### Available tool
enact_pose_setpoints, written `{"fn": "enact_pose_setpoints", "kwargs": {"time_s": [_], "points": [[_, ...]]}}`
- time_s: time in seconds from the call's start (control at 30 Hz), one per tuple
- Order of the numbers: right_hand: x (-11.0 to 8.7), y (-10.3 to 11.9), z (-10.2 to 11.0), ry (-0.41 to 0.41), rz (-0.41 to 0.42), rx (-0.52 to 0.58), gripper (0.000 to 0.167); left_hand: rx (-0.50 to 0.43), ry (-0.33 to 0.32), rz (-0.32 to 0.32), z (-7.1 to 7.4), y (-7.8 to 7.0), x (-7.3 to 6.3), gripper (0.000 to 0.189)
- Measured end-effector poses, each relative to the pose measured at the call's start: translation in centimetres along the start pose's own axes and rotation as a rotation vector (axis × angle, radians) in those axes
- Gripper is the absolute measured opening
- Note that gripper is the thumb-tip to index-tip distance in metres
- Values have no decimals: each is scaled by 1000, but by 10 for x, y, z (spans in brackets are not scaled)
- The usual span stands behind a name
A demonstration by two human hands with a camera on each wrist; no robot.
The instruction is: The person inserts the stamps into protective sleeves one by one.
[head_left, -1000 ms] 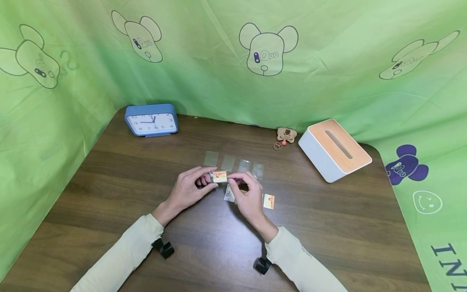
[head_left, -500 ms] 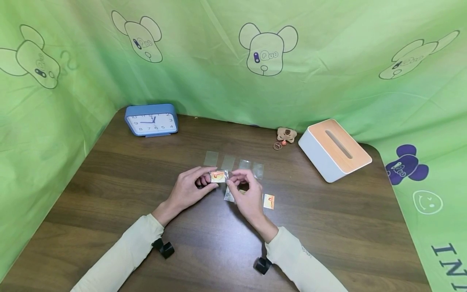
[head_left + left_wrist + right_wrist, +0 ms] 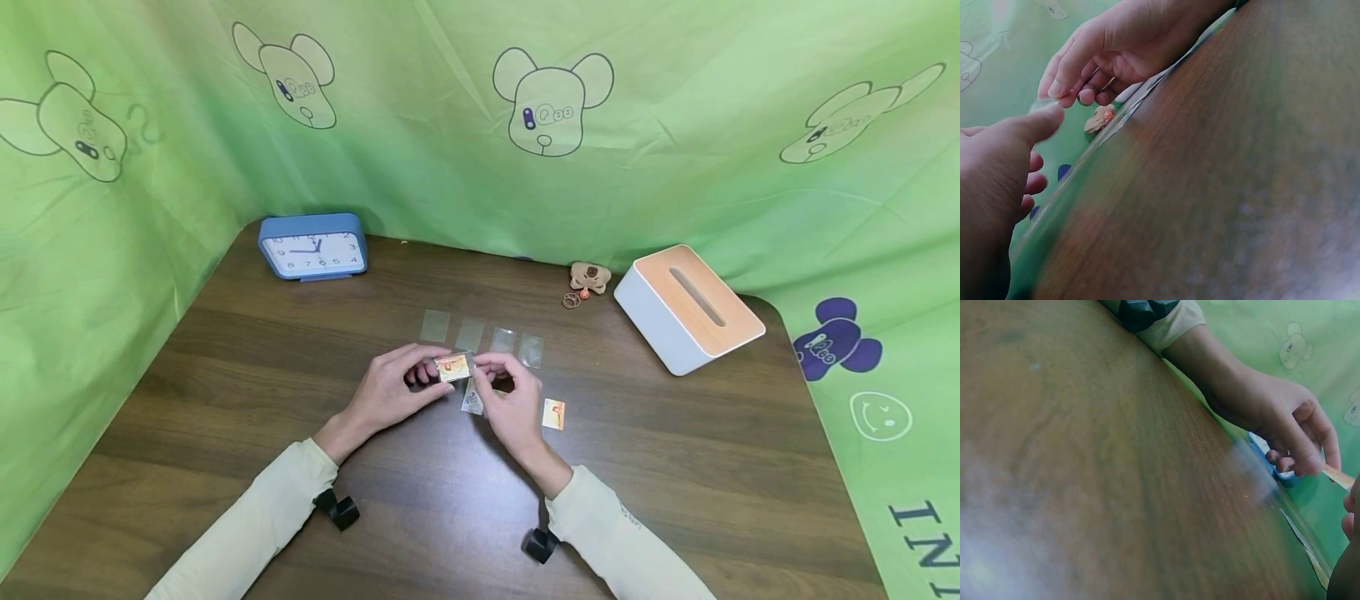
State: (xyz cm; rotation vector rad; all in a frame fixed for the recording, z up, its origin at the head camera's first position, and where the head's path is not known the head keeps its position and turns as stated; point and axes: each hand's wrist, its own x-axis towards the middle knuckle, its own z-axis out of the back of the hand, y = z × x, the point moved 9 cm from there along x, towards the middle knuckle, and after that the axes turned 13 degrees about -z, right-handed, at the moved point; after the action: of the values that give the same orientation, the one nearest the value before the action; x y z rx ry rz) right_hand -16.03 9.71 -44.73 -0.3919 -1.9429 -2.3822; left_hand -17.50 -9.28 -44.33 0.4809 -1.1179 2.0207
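A small orange-and-yellow picture card, stamp-like and with a clear plastic sleeve about it, is held between both hands over the middle of the table. My left hand pinches its left end between thumb and fingers. At the right end, the thumb and forefinger of my right hand pinch the sleeve's edge. Both wrist views show the fingertips meeting at this thin piece. Under the right hand lies a greyish packet, partly hidden. Just right of that hand rests another orange card.
Several clear sleeves lie in a row beyond the hands. Farther back stand a blue clock at left and a white tissue box with a wooden lid at right. A brown bear keychain lies near the box.
The held card has shifted slightly right and tilted, its right end raised. Both hands keep their pinch and barely move.
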Motion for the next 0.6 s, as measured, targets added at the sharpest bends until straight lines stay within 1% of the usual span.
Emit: {"fn": "enact_pose_setpoints", "kwargs": {"time_s": [0.17,0.3,0.5,0.6], "points": [[-1,0,3,-22,29,-5,18,-24,40,-20,-4,-1,-1,46],[-2,0,6,-15,48,9,16,-30,57,-30,-6,-2,0,42],[-1,1,6,-5,73,-9,13,-28,28,-15,-4,0,0,15],[-1,1,5,-8,79,-23,15,-21,24,0,-4,1,0,8]]}}
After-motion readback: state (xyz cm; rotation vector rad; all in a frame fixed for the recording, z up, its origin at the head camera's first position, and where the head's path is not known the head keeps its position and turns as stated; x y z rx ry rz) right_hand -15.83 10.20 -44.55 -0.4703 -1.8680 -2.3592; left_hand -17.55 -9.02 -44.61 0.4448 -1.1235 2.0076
